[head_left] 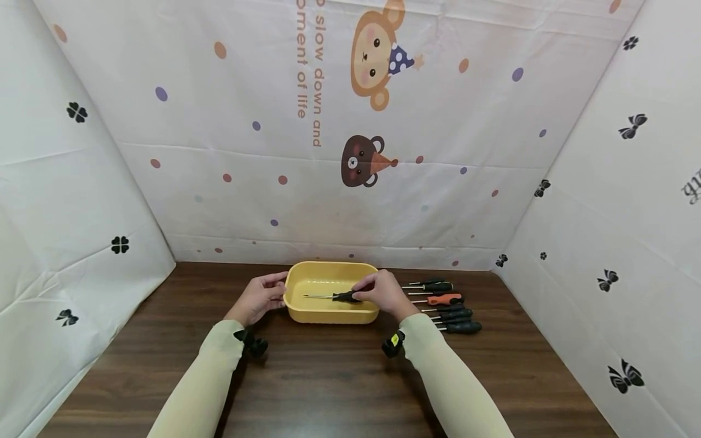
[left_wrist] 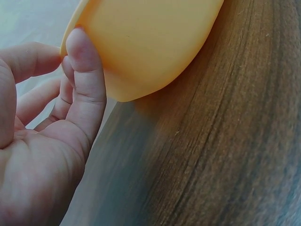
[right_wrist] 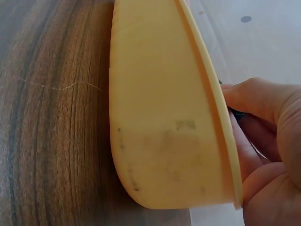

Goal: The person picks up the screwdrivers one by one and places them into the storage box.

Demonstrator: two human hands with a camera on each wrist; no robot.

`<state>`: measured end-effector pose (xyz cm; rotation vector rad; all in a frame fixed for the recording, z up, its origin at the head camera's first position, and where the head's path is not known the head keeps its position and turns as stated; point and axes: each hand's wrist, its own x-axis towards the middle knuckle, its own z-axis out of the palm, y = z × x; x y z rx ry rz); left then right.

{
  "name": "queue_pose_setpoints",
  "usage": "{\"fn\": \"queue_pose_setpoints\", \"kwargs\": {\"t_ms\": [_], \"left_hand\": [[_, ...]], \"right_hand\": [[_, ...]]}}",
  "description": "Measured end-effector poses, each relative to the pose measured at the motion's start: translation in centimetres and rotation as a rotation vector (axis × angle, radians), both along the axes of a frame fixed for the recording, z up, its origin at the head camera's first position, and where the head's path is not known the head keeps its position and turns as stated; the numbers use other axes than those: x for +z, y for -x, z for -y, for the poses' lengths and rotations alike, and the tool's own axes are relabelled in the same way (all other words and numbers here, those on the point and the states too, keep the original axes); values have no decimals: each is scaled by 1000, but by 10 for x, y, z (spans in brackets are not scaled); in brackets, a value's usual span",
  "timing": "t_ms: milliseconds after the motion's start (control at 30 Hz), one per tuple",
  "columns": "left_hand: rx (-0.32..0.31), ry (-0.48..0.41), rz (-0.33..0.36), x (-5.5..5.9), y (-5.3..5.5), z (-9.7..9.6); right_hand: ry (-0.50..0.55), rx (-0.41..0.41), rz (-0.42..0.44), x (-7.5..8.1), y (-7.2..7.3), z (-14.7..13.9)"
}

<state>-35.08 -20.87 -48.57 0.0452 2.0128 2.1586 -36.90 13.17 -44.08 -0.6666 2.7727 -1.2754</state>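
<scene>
A yellow rectangular plastic basin (head_left: 331, 317) stands on the wooden table. My left hand (head_left: 266, 296) grips its left end, with thumb and fingers at the rim in the left wrist view. In my right hand (head_left: 384, 293) is a screwdriver (head_left: 345, 297), pinched by its black handle inside the basin's outline. Its thin metal shaft points left, roughly level. From the right wrist, the basin's outer wall (right_wrist: 160, 108) hides most of the screwdriver, and my right fingers reach over the rim.
Right of the basin, several screwdrivers lie in a column with their shafts pointing left. Most have black handles, such as the nearest screwdriver (head_left: 463, 328); one has an orange handle (head_left: 446, 299). White printed cloth (head_left: 306, 207) rises behind the table (head_left: 306, 377) and along both sides.
</scene>
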Motion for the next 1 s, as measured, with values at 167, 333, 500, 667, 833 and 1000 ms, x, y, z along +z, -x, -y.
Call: {"fn": "queue_pose_setpoints", "kwargs": {"t_ms": [167, 333, 500, 667, 833, 1000], "left_hand": [[2, -3, -2, -1, 0, 0], [4, 0, -11, 0, -1, -1], [4, 10, -6, 1, -2, -2], [6, 7, 0, 1, -1, -1], [7, 7, -1, 1, -1, -1], [9, 13, 5, 1, -1, -1]], "right_hand": [[-35, 2, -22, -2, 3, 4], [-62, 5, -29, 0, 4, 9], [-103, -5, -20, -1, 5, 14], [-135, -4, -32, 1, 4, 18], [-176, 29, -54, 1, 5, 20], [-252, 46, -66, 0, 8, 22]]}}
